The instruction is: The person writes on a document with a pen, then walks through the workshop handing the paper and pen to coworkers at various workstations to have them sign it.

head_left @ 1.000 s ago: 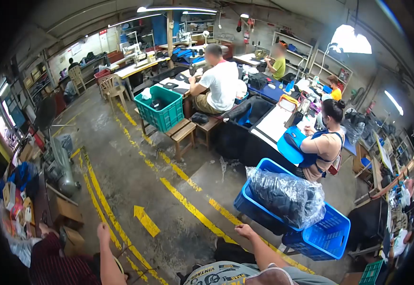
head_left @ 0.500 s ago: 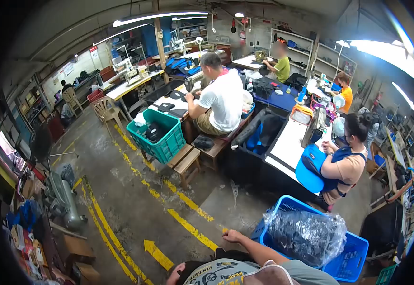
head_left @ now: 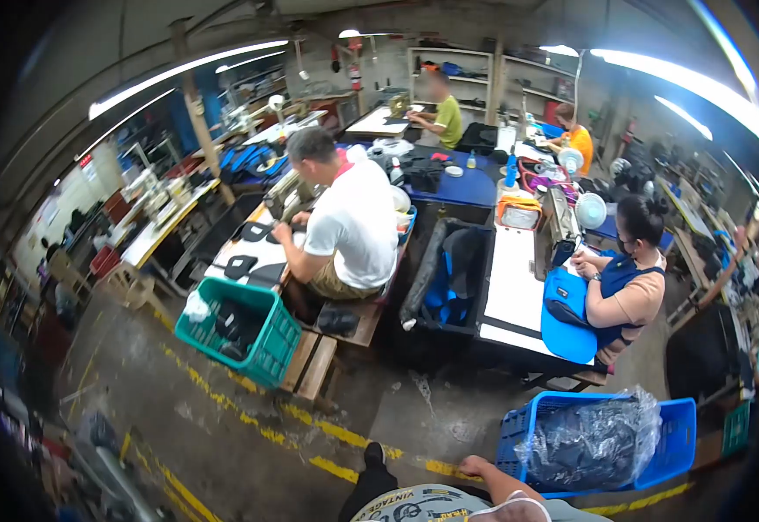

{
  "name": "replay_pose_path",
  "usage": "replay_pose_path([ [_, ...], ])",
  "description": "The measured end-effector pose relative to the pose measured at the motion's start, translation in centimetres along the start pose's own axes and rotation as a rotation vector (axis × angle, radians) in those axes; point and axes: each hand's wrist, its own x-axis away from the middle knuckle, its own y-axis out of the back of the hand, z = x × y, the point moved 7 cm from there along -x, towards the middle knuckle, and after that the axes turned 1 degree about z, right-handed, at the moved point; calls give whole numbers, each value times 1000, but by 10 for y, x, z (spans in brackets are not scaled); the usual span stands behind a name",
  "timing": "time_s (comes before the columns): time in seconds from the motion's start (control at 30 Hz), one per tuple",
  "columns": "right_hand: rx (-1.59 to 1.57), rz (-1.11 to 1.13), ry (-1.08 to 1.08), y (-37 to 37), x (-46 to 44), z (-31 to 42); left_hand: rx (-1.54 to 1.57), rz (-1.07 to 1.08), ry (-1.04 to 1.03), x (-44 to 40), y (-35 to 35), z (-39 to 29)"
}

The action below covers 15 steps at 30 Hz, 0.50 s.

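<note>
My right hand (head_left: 473, 467) hangs low at my side with its fingers loosely curled, and nothing shows in it. It is over the yellow-marked floor, just left of a blue plastic crate (head_left: 536, 409). Inside that crate lies a clear plastic bag (head_left: 588, 439) of dark items; my hand is apart from it. My left hand is out of the picture. One of my feet, in a dark shoe (head_left: 374, 456), shows ahead of my printed grey shirt (head_left: 423, 503).
A green crate (head_left: 236, 339) with dark pieces rests beside a wooden bench (head_left: 310, 370). A person in white (head_left: 353, 226) sits there at a sewing machine. On the right, a co-worker (head_left: 628, 296) handles a blue bag (head_left: 567, 304). Yellow lines (head_left: 332, 470) mark the floor.
My view has turned and come closer to the workers. The green crate sits lower and further left. My left hand has left the view; my right hand appears lower and further right.
</note>
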Motion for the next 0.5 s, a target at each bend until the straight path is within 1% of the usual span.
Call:
replay_pose_path([
  [0.07, -90, 63, -235, 27, 27, 6, -132, 104, -34, -41, 39, -20],
  [0.1, -110, 53, -258, 24, 21, 6, -203, 168, -52, -60, 60, -31],
  [0.2, -364, -292, -332, 44, 2, 10, -447, 424, -102, -119, 127, -67],
  [0.27, -407, -318, -340, 64, 7, 46, -610, 622, -100, -158, 172, -88],
  [0.3, -437, -336, -328, 75, 12, 70, -670, 667, -73, -175, 196, -102],
  [0.37, -471, -364, -321, 87, 15, 96, -699, 589, -4, -205, 253, -142],
  [0.43, -454, -273, -218, 86, 4, 119, -871, 533, -198, -241, 283, -193],
  [0.47, -442, -229, -166, 88, -2, 128, -931, 503, -374, -274, 284, -209],
  [0.5, -444, -238, -170, 93, -10, 127, -856, 444, -450, -279, 284, -232],
])
